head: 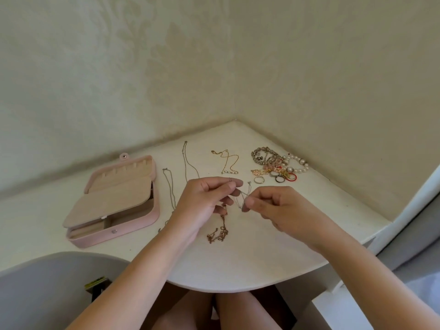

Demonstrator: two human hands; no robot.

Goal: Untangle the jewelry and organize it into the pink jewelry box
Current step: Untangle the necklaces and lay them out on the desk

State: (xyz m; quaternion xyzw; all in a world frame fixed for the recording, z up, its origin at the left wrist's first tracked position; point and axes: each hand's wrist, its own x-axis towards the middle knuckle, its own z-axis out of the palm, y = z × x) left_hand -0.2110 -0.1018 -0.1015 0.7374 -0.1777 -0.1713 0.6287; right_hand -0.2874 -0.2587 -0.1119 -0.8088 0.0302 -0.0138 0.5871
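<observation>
Frame centre: left hand [207, 198], right hand [281, 208] each pinch fine chain [243, 198]. Tease knot apart gently; yanking likely tightens it.

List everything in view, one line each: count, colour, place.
box: one, pink, open, table's left.
silver chains: two, laid out between the box and the hands.
gold chain: one, with pearls, behind the hands.
pile: one heap of bracelets and rings, silver, pearl, pink, red, table's back right.
ring: one, silver, at the pile's near left edge.
tangle: one, rose-gold and thin silver chains, trailing from the hands onto the table.
table: one, white, set in the wall corner.
chair: one, grey, lower left; probably a chair.
left hand: pinches the tangle.
right hand: pinches the tangle.
legs: two, below the table's edge.
</observation>
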